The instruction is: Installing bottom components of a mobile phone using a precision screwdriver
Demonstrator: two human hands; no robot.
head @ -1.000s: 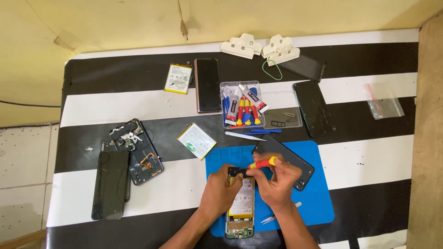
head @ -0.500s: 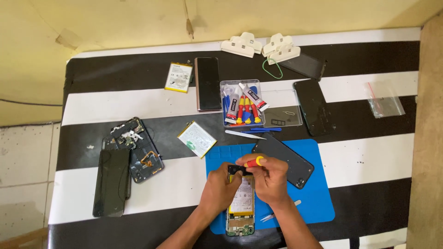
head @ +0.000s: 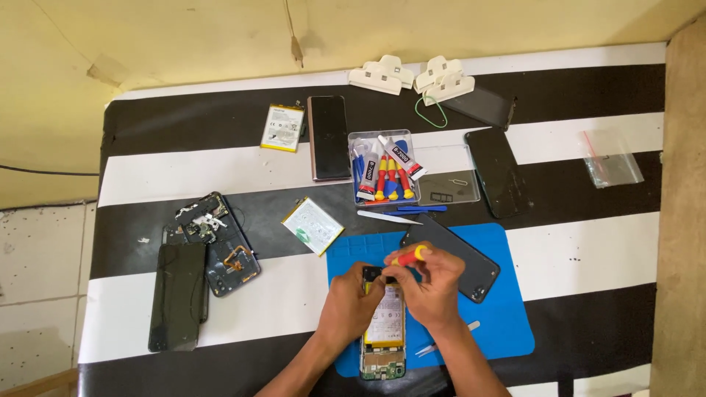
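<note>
An opened phone (head: 383, 338) lies lengthwise on a blue work mat (head: 507, 309), its yellow-edged battery and green circuit board showing. My left hand (head: 351, 301) rests on the phone's left side and steadies its top end. My right hand (head: 432, 287) grips a small red and yellow screwdriver (head: 408, 256), tip down near the phone's top end. A dark back cover (head: 452, 254) lies on the mat just right of my hands.
A clear box of small tools (head: 382, 173) stands behind the mat. A loose battery (head: 314, 225), a dismantled phone (head: 217, 242) and a dark screen (head: 179, 295) lie to the left. More phones (head: 329, 137) and white clamps (head: 382, 75) sit at the back. Tweezers (head: 445, 340) lie on the mat.
My right hand has shifted the screwdriver slightly left and closer to the phone's top end. My left hand stays on the phone.
</note>
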